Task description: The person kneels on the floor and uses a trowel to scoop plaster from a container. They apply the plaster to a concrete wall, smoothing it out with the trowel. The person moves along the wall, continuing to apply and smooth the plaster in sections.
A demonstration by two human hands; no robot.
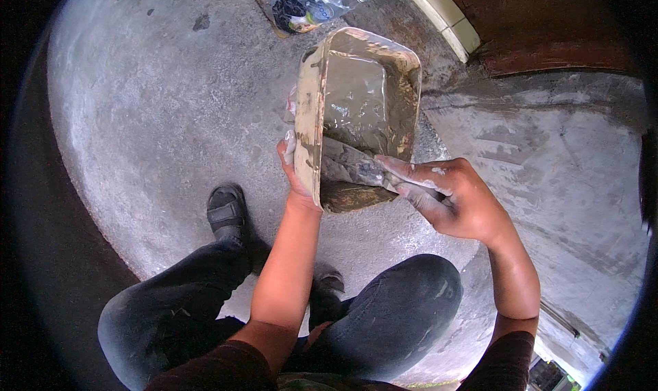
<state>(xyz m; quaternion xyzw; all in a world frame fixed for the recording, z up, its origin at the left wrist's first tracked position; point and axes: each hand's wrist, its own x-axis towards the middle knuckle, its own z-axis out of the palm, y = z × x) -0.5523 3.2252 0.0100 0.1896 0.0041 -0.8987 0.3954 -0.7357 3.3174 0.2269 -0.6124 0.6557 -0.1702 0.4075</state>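
Observation:
A cream rectangular tub (310, 110), its walls smeared with grey, is tilted in front of me. Wet grey mortar (353, 93) coats its inside and pools toward the far end. My left hand (292, 168) grips the tub's left wall from outside, with most fingers hidden behind it. My right hand (449, 196), spotted with dried mortar, is closed round the handle of a mortar-covered trowel (349, 163). The blade reaches inside the near part of the tub, pointing left. Its exact shape is partly hidden by the mortar.
A clear plastic bag (312, 4) with bottles lies on the concrete floor (171, 103) beyond the tub. A grey plastered surface (555, 165) stretches along the right. A pale tiled edge (442, 14) curves at the far right. My knees and sandalled feet are below.

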